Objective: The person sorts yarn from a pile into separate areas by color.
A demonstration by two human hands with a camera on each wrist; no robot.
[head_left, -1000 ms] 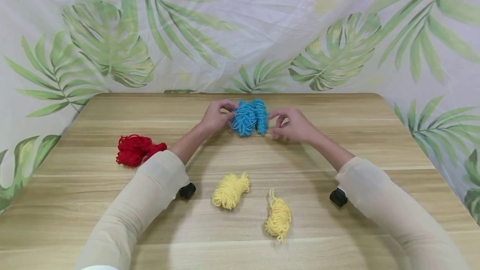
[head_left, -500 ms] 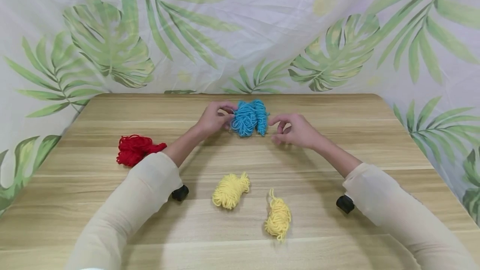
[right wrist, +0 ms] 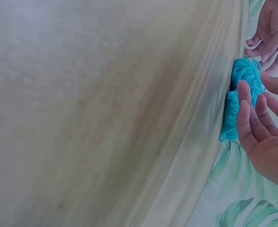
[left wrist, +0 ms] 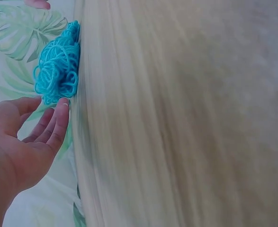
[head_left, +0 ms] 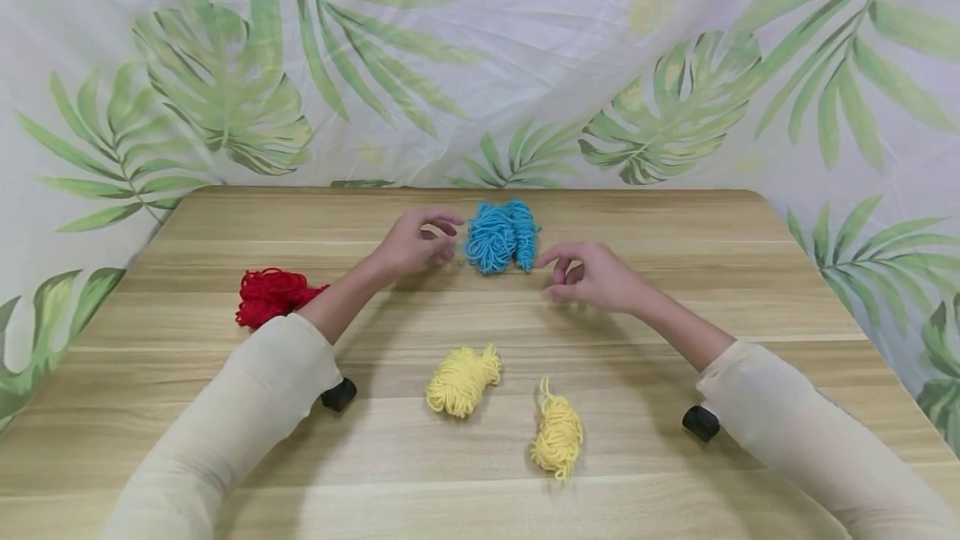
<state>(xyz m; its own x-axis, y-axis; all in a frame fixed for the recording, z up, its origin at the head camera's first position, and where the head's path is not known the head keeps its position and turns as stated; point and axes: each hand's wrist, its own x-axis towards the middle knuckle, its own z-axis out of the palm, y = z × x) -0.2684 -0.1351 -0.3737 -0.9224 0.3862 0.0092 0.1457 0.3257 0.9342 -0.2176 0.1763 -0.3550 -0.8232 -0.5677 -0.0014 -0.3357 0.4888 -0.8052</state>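
Two bundles of blue yarn lie side by side near the far edge of the table: a rounder, looser blue skein (head_left: 491,240) and a narrower, tightly wound blue skein (head_left: 522,236) against its right side. My left hand (head_left: 417,242) is just left of the rounder one, fingers relaxed and holding nothing; the left wrist view shows a small gap between its fingertips and the blue yarn (left wrist: 58,66). To the right, my right hand (head_left: 592,275) hovers with loosely bent, bare fingers. In the right wrist view those fingers overlap the narrow skein (right wrist: 230,116).
Red yarn (head_left: 270,297) lies at the left, partly hidden behind my left forearm. Two yellow yarn skeins, one nearer the middle (head_left: 461,382) and one closer to me (head_left: 557,436), rest on the wooden table (head_left: 420,490). A leaf-printed cloth (head_left: 525,48) hangs behind the table.
My left hand has drawn away from the blue yarn, left and toward me. My right hand has also shifted slightly back and to the right. The yarn bundles stay in place.
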